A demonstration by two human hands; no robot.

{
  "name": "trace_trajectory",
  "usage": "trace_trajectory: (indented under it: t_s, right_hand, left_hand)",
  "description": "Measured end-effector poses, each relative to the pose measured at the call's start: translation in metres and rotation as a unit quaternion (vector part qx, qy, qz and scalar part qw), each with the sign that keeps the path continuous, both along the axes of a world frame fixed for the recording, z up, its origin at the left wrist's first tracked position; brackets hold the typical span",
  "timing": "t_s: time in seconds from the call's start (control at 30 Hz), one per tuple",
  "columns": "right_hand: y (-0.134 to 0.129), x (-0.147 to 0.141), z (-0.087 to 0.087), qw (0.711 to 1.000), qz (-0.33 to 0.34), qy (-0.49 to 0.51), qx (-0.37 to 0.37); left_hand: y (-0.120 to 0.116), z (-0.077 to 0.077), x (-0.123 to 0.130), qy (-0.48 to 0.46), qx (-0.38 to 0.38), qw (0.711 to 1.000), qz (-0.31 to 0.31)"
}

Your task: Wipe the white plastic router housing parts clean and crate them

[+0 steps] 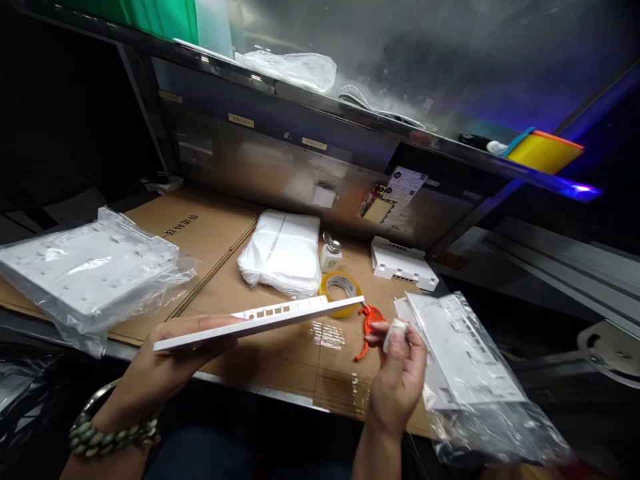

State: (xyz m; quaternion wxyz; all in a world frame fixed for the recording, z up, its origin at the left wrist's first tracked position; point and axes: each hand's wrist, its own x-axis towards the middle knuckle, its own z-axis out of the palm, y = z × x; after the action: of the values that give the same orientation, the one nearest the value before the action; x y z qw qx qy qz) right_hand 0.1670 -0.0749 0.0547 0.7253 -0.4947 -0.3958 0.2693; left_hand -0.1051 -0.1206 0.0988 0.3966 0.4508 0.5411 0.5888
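Note:
My left hand (173,357) grips a flat white plastic panel (270,327) by its left end, tilted nearly edge-on, with a row of square cut-outs along its far side. Between the thumb and fingers of my right hand (400,363) is a small wad of white cloth (397,331), pinched just right of the panel's end. Orange-handled pliers or snips (369,327) lie on the cardboard behind my right fingers, partly hidden. A roll of yellow tape (327,287) rests beyond the panel, beside a small white pump bottle (331,255).
Cardboard (200,220) covers the bench. Bagged white panels (90,267) lie at left, and more bagged panels (475,353) at right. A wrapped white stack (285,247) and a white housing (404,263) sit toward the back. A metal shelf (300,93) overhangs the bench.

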Motion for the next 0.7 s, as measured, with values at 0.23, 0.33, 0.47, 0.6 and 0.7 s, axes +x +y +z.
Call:
trace_trajectory:
  t_s: [0.23, 0.33, 0.47, 0.6, 0.7]
  right_hand:
    - [-0.009, -0.002, 0.012, 0.999, 0.024, -0.005, 0.025]
    - [-0.01, -0.006, 0.016, 0.999, 0.027, -0.009, 0.027]
    - [-0.011, -0.016, 0.022, 0.997, 0.062, -0.036, 0.043]
    - [-0.009, -0.026, 0.028, 0.992, 0.083, -0.062, 0.076]
    - [-0.006, -0.026, 0.029, 0.994, 0.062, -0.052, 0.077]
  left_hand:
    - [0.004, -0.014, 0.003, -0.084, 0.017, 0.996, -0.008]
    - [0.005, -0.014, 0.0, -0.023, 0.025, 0.998, -0.051]
    - [0.007, -0.011, -0.007, -0.046, -0.007, 0.996, -0.07]
    - [0.006, -0.011, -0.005, -0.078, -0.008, 0.996, -0.047]
    - [0.003, -0.013, -0.005, -0.068, 0.001, 0.998, -0.013]
